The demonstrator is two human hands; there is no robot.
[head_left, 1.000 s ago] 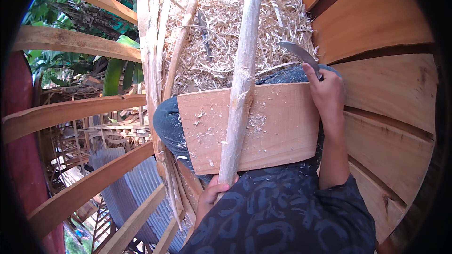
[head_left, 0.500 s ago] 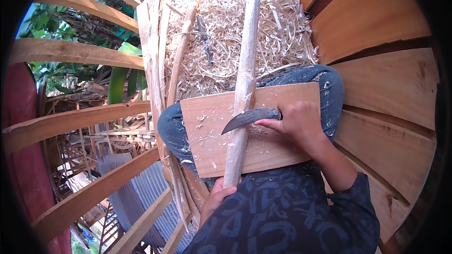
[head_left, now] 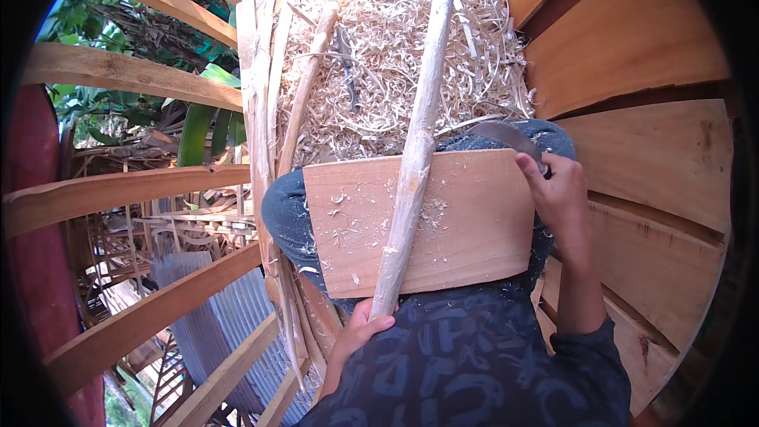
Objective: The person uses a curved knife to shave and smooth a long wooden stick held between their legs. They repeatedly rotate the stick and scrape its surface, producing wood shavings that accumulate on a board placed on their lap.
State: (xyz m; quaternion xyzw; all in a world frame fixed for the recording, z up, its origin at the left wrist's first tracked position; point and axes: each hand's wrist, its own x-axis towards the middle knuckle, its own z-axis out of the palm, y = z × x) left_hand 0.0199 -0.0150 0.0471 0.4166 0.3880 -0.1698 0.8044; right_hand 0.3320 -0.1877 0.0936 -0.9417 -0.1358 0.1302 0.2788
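Observation:
A long pale peeled pole [head_left: 421, 130] slants across a wooden board [head_left: 482, 221] on my lap, its far end over the shavings. My left hand [head_left: 365, 330] is closed round the near end of the pole, close to my body. My right hand [head_left: 560, 190] grips a knife [head_left: 510, 137] with a curved, dark grey blade. It is raised over my right knee beside the board's right edge, with the blade pointing left and apart from the pole. The handle is mostly hidden in my fingers. Small chips lie scattered on the board.
Wood shavings [head_left: 387, 87] heap beyond my knees, with a dark, blade-like tool [head_left: 348, 71] lying on them. Long sticks [head_left: 312, 71] run along the left side beside a slatted railing [head_left: 150, 190]. Plank walls [head_left: 648, 150] stand close on the right.
My right hand has moved the knife off the pole, to the right and away from me. The pole's far end has shifted slightly right; my left hand still holds the near end.

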